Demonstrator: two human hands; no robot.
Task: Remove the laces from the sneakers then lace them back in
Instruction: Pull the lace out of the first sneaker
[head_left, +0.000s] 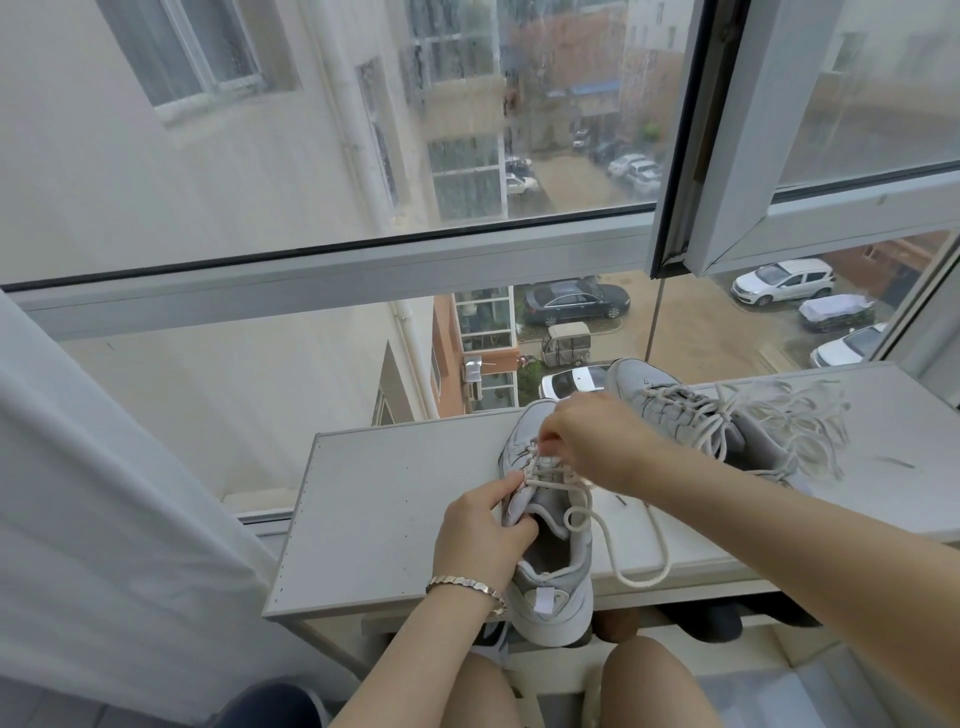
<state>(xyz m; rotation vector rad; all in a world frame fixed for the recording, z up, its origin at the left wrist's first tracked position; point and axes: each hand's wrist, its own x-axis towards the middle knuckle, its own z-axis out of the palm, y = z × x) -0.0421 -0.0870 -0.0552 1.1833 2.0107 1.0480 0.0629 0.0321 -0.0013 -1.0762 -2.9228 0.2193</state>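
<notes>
near sneaker (550, 571) half laced (unlacing or relacing, unclear) | left hand (483, 525) grips its side | right hand (592, 441) pinches lace (639, 577) | far sneaker (675, 410) laced

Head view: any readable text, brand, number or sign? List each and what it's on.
None can be read.
White tab on the heel of the near sneaker: no print legible, blurred.
The near sneaker itself, held by the left hand while the right hand pinches its lace: no logo legible.
Far sneaker: no logo legible.
Parked cars outside: plates too small to read.
</notes>
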